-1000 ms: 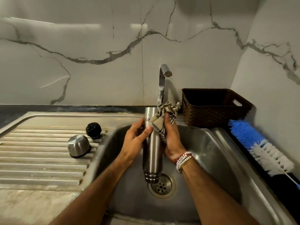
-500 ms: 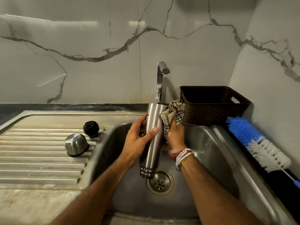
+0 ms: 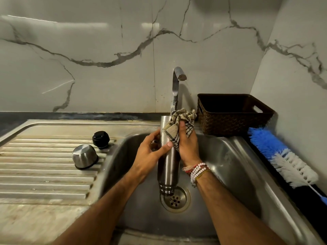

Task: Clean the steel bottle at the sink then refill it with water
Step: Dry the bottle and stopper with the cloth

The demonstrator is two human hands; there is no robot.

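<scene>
Steel bottle (image 3: 168, 167) over drain (image 3: 175, 200), upright again after slight tilt; left hand (image 3: 150, 154) wraps its middle, right hand (image 3: 188, 149) clutches cloth (image 3: 175, 131) against upper end. Wiping ongoing, refill pending.

Two bare forearms reaching forward from below, left hand (image 3: 150, 152) wrapped around a steel bottle (image 3: 168, 172), thumb across its front, fingers mostly hidden, probably curled, right hand (image 3: 188, 147) gripping a checked cloth (image 3: 174, 129) against it, beaded bracelets (image 3: 197, 171) on right wrist
</scene>
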